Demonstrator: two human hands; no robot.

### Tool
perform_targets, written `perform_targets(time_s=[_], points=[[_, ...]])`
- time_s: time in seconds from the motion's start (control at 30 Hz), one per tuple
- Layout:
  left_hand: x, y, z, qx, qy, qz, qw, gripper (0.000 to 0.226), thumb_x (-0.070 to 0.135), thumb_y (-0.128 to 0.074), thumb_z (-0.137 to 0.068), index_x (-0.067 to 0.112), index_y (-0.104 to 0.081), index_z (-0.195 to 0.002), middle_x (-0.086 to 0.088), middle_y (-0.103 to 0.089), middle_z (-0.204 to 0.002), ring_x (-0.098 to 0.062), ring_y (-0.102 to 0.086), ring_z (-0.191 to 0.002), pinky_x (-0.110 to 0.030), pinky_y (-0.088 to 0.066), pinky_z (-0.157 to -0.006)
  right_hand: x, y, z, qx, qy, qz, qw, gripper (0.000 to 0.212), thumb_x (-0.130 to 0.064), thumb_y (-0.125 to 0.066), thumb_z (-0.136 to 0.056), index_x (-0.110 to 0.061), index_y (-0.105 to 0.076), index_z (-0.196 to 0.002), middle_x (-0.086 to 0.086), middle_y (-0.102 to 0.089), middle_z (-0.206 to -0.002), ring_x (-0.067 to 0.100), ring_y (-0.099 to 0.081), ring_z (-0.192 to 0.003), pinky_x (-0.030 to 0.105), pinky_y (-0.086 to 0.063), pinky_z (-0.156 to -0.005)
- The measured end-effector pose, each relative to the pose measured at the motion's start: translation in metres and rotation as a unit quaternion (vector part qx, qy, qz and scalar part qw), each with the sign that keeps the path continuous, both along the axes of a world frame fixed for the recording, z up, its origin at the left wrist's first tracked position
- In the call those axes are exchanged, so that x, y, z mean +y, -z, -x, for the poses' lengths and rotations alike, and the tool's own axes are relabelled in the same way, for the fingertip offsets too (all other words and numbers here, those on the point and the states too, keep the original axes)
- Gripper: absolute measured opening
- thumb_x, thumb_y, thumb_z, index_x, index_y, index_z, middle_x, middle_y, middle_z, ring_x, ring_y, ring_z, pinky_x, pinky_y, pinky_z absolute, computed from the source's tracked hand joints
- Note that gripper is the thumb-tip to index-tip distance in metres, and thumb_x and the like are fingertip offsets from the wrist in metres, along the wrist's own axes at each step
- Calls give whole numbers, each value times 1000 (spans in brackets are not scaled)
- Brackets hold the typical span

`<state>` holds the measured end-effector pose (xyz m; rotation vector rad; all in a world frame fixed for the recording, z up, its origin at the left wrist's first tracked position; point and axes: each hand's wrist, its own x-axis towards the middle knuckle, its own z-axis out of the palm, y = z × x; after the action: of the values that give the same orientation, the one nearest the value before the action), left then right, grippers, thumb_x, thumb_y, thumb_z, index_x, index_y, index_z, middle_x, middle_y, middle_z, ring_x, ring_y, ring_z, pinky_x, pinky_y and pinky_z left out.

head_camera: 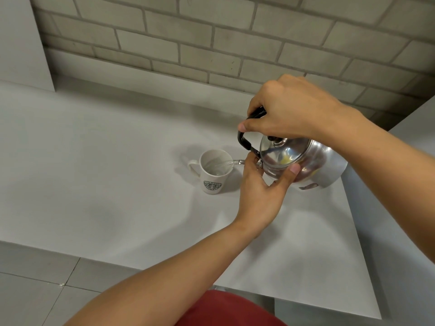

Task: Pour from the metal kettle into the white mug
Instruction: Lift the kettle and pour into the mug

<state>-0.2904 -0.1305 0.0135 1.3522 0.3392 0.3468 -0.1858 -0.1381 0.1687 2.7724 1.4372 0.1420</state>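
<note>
The shiny metal kettle [313,161] is tilted to the left above the white table [106,184], lid facing me. Its spout [239,162] reaches over the rim of the white mug [213,172], and a clear stream of water runs from it into the mug. The mug stands upright with a green round logo on its front and its handle to the left. My right hand [294,111] grips the kettle's black handle from above. My left hand [263,184] is cupped against the kettle's lid and front edge, thumb on the lid rim.
A grey brick wall [235,38] runs behind the table. The table's right edge [353,231] and near edge drop to a tiled floor [35,290]. A grey panel stands at the far left. Red clothing shows at the bottom.
</note>
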Motion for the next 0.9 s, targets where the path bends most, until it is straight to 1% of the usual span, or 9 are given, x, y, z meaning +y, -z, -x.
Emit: perform_targets(time_s=[0.13, 0.3, 0.37, 0.43, 0.57, 0.67, 0.73, 0.77, 0.9], points=[[0, 0, -2, 1, -1, 6, 1000, 48, 55, -81, -81, 62, -46, -113, 50, -61, -113, 25, -59, -110, -15, -47, -96, 2, 0, -1, -6, 0, 4, 1000, 39, -62, -68, -88, -27, -82, -94, 1, -73, -78, 32, -65, -80, 37, -51, -66], [0, -1, -2, 10, 0, 16, 1000, 48, 58, -81, -79, 75, -44, -106, 52, -60, -114, 22, -60, -114, -15, -47, -96, 4, 0, -3, -12, 0, 6, 1000, 38, -63, -69, -86, -28, -81, -93, 3, -68, -76, 34, -63, -81, 36, -48, -66], [-1, -1, -3, 12, -4, 24, 1000, 49, 59, -81, -78, 70, -44, -110, 48, -61, -117, 15, -61, -120, -18, -48, -99, 5, -1, -4, -17, -1, 8, 1000, 37, -63, -69, -86, -29, -81, -92, 3, -66, -74, 35, -62, -80, 36, -46, -66], [-1, -1, -3, 13, -2, 30, 999, 50, 60, -81, -77, 65, -45, -112, 45, -62, -119, 13, -61, -122, -19, -49, -101, 5, -1, -5, -20, -2, 9, 1000, 37, -63, -69, -85, -28, -81, -92, 2, -64, -71, 35, -61, -79, 35, -44, -65], [-1, -2, -3, 17, 5, 33, 999, 48, 60, -80, -78, 67, -45, -109, 53, -59, -113, 23, -58, -114, -10, -46, -95, 6, -1, -5, -22, -7, 15, 1000, 37, -63, -69, -85, -27, -80, -90, 0, -62, -67, 35, -61, -78, 35, -44, -66], [0, -3, -3, 16, 5, 37, 999, 47, 58, -80, -79, 65, -45, -111, 52, -59, -114, 24, -58, -112, -8, -46, -94, 8, -2, -5, -22, -4, 18, 1000, 37, -63, -69, -85, -28, -80, -88, -5, -56, -63, 35, -60, -77, 35, -43, -65], [0, -3, -2, 16, 4, 38, 999, 47, 58, -80, -80, 65, -46, -111, 51, -59, -116, 25, -58, -113, -7, -46, -93, 9, -1, -5, -23, -2, 20, 1000, 36, -63, -69, -85, -28, -80, -89, -5, -55, -63, 36, -60, -78, 35, -42, -65], [0, -3, -3, 15, 2, 41, 999, 48, 58, -80, -79, 63, -46, -112, 47, -61, -119, 22, -59, -117, -10, -47, -95, 9, -1, -4, -22, 0, 21, 1000, 36, -63, -70, -85, -28, -80, -89, -4, -55, -63, 36, -60, -78, 35, -42, -65], [-1, -1, -3, 9, -5, 52, 999, 54, 56, -81, -79, 57, -48, -122, 32, -64, -132, 6, -60, -130, -27, -49, -109, 10, 0, -4, -22, 4, 23, 1000, 35, -62, -70, -85, -29, -79, -90, -6, -52, -64, 36, -57, -79, 35, -41, -66]])
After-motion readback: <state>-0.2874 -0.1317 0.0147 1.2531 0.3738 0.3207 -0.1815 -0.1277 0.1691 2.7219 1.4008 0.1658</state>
